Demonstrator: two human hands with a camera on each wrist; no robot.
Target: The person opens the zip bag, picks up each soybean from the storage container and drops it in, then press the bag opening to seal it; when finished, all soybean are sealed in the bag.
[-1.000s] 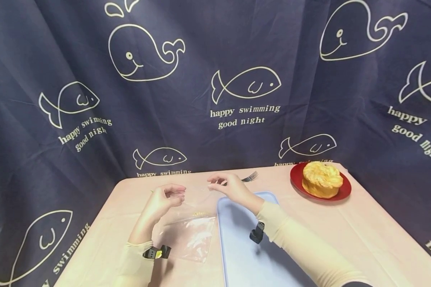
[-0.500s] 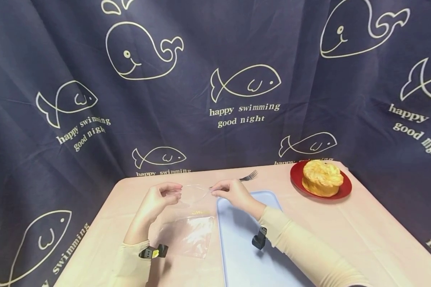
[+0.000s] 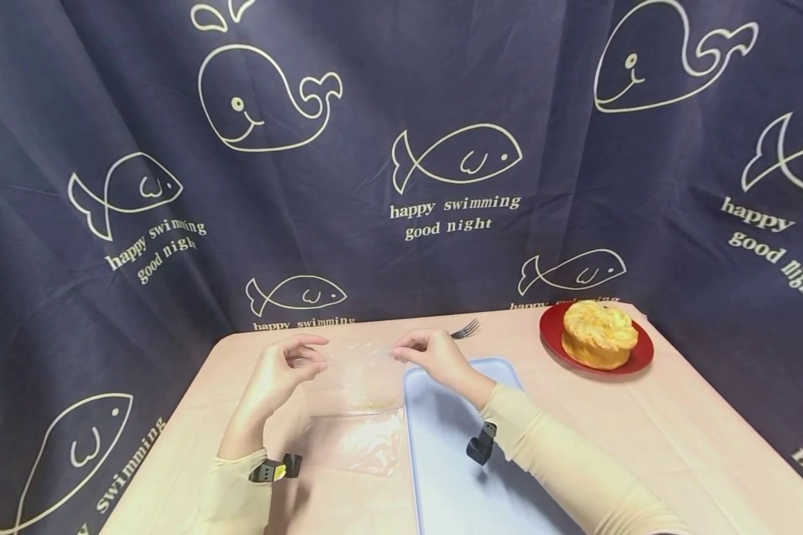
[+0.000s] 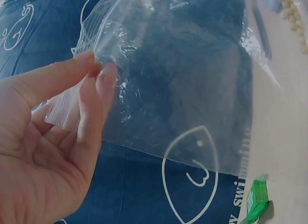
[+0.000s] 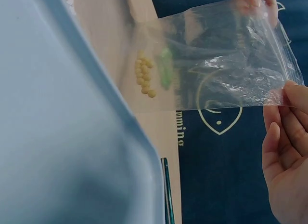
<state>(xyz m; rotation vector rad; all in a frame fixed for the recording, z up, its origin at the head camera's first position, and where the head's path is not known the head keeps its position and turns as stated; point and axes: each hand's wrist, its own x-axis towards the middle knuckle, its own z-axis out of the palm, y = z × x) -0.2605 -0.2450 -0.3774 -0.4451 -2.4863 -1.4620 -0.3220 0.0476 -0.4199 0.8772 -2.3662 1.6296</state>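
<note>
A clear zip bag (image 4: pixel 183 89) with a ridged strip along its mouth hangs stretched between my two hands. My left hand (image 3: pixel 274 375) pinches one end of the mouth; in the left wrist view its thumb and fingers grip the film beside the strip. My right hand (image 3: pixel 438 360) pinches the other end between thumb and fingertips. The mouth stands slightly parted in the head view. Small round yellow beans (image 5: pixel 144 74), like soybeans, lie in a short row at the bag's lower end. The right wrist view also shows my left fingertips at the bag's far top corner.
A light-blue tray (image 3: pixel 468 475) lies under my right forearm. Behind my right hand is a dark-handled fork (image 3: pixel 467 329). A golden bun (image 3: pixel 598 334) sits on a red plate (image 3: pixel 645 355) at the back right. A green wrapped packet (image 4: pixel 258 199) rests beyond the bag. A dark curtain stands behind the table.
My left hand has shifted left, away from my right hand, drawing the bag wider. My right fingertips, spread apart a second ago, are now closed on the mouth's edge. The tray and plate stay put.
</note>
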